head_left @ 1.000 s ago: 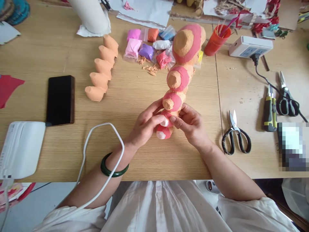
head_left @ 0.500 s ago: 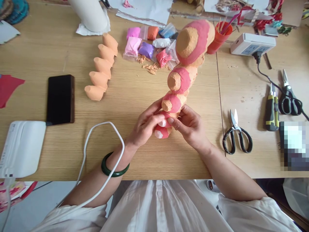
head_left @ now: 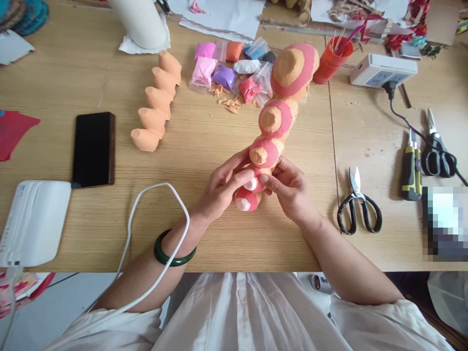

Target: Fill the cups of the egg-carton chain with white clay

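Observation:
A knobbly clay-covered model (head_left: 272,119), orange with pink bands around its rounded lobes, is held above the table between my two hands. Its lobes grow larger toward the far end; the two nearest me carry white tips. My left hand (head_left: 228,187) grips the near end from the left, thumb by a white tip. From the right, my right hand (head_left: 290,187) closes on the same part, its thumb pressed near that tip. The fingers beneath the model are partly hidden. A similar plain orange piece with several pointed lobes (head_left: 157,102) lies to the left on the table.
Bags of coloured clay (head_left: 224,76) and orange scraps lie behind. A red cup (head_left: 332,61) holds sticks. Scissors (head_left: 358,204), a utility knife (head_left: 412,170) and a power strip (head_left: 383,70) are on the right. A white cable (head_left: 129,219) crosses my left forearm; a phone (head_left: 94,150) lies left.
The model's far end has dipped lower and nearer to me, so its pink bands show more fully. Both hands keep their hold in nearly the same place.

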A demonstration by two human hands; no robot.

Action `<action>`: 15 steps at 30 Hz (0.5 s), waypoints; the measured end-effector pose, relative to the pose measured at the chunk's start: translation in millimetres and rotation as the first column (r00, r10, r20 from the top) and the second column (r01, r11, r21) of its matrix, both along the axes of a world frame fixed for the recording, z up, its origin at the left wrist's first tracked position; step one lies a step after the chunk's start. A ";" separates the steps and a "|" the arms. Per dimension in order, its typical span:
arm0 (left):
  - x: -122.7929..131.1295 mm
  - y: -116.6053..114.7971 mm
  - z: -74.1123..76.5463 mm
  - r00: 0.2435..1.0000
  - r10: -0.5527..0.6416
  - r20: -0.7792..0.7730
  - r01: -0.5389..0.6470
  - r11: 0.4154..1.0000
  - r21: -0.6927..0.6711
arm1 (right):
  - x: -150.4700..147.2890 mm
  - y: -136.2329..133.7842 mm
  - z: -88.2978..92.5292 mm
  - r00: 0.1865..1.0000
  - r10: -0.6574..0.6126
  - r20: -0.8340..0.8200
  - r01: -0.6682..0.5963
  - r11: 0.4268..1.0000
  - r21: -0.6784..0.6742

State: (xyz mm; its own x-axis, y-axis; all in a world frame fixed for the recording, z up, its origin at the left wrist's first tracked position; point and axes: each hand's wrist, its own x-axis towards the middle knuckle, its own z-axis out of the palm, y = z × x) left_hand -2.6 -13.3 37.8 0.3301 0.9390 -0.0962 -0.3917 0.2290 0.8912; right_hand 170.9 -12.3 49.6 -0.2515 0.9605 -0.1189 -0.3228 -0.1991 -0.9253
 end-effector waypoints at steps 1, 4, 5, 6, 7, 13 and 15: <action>0.1 0.6 0.8 0.999 0.000 0.035 0.002 0.999 -0.038 | 0.6 1.2 -0.4 1.000 -0.005 -0.019 0.004 0.999 -0.051; -0.8 2.6 2.7 0.994 -0.017 0.110 0.031 0.992 -0.126 | 3.7 5.8 -2.1 0.997 0.000 -0.080 -0.017 0.978 -0.208; -1.3 3.2 3.2 0.992 -0.028 0.126 0.045 0.990 -0.135 | 4.9 7.3 -2.9 0.994 0.005 -0.105 -0.031 0.969 -0.245; -1.7 3.7 3.7 0.989 -0.042 0.145 0.062 0.989 -0.136 | 6.1 8.8 -3.8 0.991 0.009 -0.133 -0.045 0.962 -0.271; -2.0 4.0 4.3 0.985 -0.057 0.165 0.080 0.988 -0.135 | 7.1 10.0 -4.8 0.987 0.010 -0.160 -0.056 0.956 -0.287; 2.2 2.7 7.4 0.980 -0.103 0.168 0.113 0.992 -0.052 | 8.3 12.8 -11.3 0.977 0.031 -0.211 -0.096 0.948 -0.304; 3.4 1.6 6.7 0.987 -0.086 0.138 0.094 0.994 -0.054 | 7.7 12.7 -11.7 0.978 0.019 -0.207 -0.084 0.947 -0.310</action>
